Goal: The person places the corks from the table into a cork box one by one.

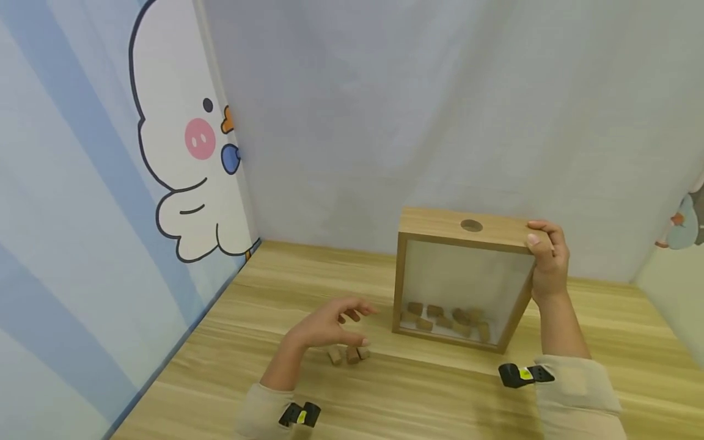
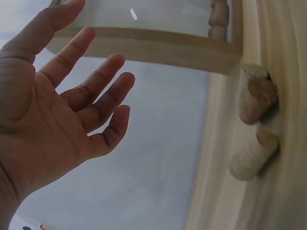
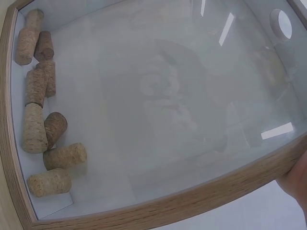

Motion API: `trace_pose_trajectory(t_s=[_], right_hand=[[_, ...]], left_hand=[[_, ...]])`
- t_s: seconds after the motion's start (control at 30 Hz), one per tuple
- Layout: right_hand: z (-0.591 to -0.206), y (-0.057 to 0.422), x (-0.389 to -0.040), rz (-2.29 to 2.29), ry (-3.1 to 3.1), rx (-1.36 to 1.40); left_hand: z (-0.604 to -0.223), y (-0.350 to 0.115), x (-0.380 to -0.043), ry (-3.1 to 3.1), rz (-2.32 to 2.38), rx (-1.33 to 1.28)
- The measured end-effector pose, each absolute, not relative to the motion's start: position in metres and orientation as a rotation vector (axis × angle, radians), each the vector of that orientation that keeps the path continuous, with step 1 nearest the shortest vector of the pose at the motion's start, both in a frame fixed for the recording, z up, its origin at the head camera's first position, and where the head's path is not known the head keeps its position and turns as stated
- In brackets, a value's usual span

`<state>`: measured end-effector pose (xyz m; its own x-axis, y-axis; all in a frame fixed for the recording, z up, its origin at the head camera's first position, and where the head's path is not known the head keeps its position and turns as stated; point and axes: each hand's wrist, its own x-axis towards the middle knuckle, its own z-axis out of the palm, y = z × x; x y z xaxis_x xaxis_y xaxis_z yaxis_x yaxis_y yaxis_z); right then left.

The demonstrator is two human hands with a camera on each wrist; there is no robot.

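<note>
A wooden shadow box [image 1: 434,223] with a clear front and a round hole [image 1: 472,225] in its top stands upright on the table. My right hand [image 1: 552,263] grips its upper right corner, the thumb bent over the top edge. Several corks [image 3: 34,128] lie along the bottom inside the box, seen closely in the right wrist view. To the left of the box, my left hand [image 1: 326,324] hovers with spread, slightly bent fingers and an empty palm. Loose corks [image 2: 254,154] lie on the table below it, partly covered by the hand in the head view.
The wood-grain table [image 1: 418,397] meets a pale curtain [image 1: 341,153] behind the box. A blue-striped cloth [image 1: 71,201] with a cartoon bird borders the left side. Another light panel [image 1: 676,287] rises at the right edge.
</note>
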<state>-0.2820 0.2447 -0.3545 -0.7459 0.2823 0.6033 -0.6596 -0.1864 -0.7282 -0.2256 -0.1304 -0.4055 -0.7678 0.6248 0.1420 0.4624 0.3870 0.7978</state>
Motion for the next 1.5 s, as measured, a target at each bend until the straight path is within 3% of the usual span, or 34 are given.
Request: trace_pose_trajectory(t_s=[0.77,1.5], right_hand=[[-0.355,0.238,-0.284,1.977,-1.475,0.448],[-0.353,0.244,-0.279,1.971,-1.495,0.4]], left_hand=[[-0.464,-0.23,-0.232,2.448,1.442,0.717],[-0.479,-0.197,-0.258,2.338,1.153,0.695]])
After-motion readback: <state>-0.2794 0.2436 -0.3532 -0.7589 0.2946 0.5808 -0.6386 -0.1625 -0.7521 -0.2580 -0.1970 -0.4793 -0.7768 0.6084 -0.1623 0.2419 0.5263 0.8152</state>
